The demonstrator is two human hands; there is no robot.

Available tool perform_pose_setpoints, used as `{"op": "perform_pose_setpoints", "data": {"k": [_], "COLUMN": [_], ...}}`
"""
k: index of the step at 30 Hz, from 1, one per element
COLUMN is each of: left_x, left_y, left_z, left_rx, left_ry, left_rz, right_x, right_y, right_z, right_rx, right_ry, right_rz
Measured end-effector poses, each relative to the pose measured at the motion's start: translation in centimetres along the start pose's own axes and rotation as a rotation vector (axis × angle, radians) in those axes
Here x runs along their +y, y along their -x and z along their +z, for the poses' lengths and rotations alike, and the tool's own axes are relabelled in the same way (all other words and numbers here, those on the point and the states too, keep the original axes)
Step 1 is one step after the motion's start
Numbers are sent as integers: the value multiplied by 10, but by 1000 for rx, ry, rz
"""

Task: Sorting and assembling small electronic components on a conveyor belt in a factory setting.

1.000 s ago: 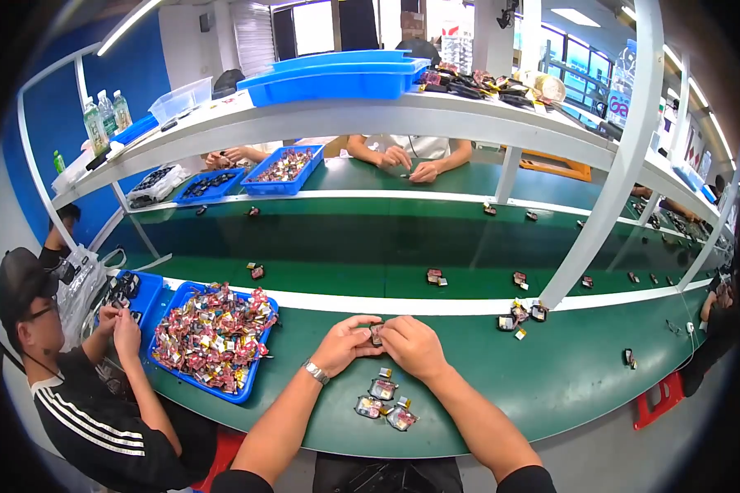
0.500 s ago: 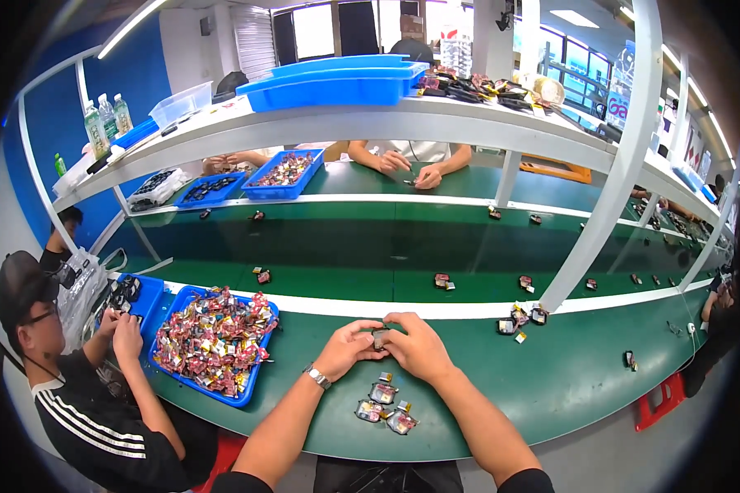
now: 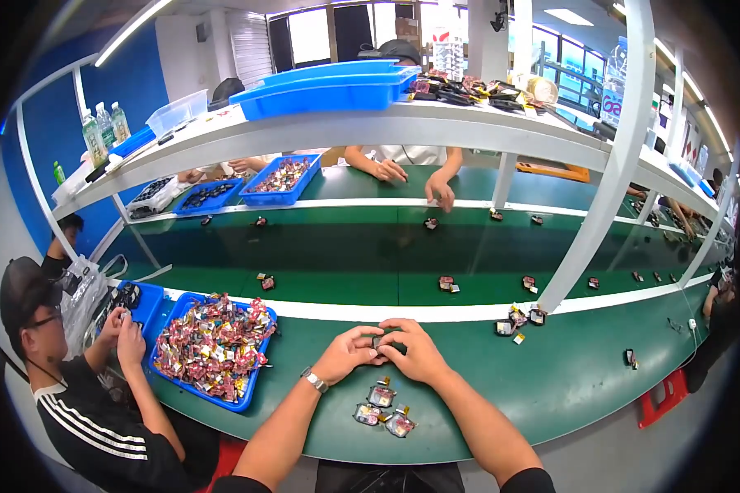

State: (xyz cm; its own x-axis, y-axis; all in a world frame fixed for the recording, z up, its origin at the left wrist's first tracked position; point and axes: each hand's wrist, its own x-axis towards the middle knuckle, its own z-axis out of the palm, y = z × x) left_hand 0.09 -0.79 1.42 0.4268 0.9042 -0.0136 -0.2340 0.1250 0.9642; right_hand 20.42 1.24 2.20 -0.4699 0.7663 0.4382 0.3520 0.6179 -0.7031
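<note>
Over the green table, my left hand (image 3: 347, 355), with a metal watch on its wrist, and my right hand (image 3: 413, 352) meet at the fingertips. Between them they pinch a small dark electronic part (image 3: 377, 342), mostly covered by the fingers. Just below, between my forearms, lie three small electronic assemblies (image 3: 381, 396) with dark casings, clear-looking middles and yellowish tabs. To the left of my left hand stands a blue tray (image 3: 242, 406) heaped with red, silver and yellow small parts (image 3: 210, 345).
At left a co-worker in a black cap (image 3: 29, 287) handles a part beside another blue tray (image 3: 150, 300). Beyond the white rail, a green conveyor belt (image 3: 345, 255) carries scattered assemblies. A white post (image 3: 588, 205) and shelf (image 3: 469, 125) stand ahead. Several assemblies (image 3: 518, 317) sit near the post's foot.
My fingers have shifted slightly around the part. Across the belt, a co-worker's hand has reached forward, and an assembly now lies on the belt before it.
</note>
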Motion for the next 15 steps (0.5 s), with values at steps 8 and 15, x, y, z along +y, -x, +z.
{"op": "perform_pose_setpoints", "data": {"k": [8, 15], "left_x": [-3, -8], "left_y": [-4, -3], "left_z": [-1, -4], "left_rx": [51, 64], "left_ry": [-80, 16], "left_rz": [-73, -37], "right_x": [1, -5], "right_y": [3, 6], "right_z": [-2, 8], "right_rx": [-17, 101], "right_ry": [-134, -36], "right_rz": [-14, 15]}}
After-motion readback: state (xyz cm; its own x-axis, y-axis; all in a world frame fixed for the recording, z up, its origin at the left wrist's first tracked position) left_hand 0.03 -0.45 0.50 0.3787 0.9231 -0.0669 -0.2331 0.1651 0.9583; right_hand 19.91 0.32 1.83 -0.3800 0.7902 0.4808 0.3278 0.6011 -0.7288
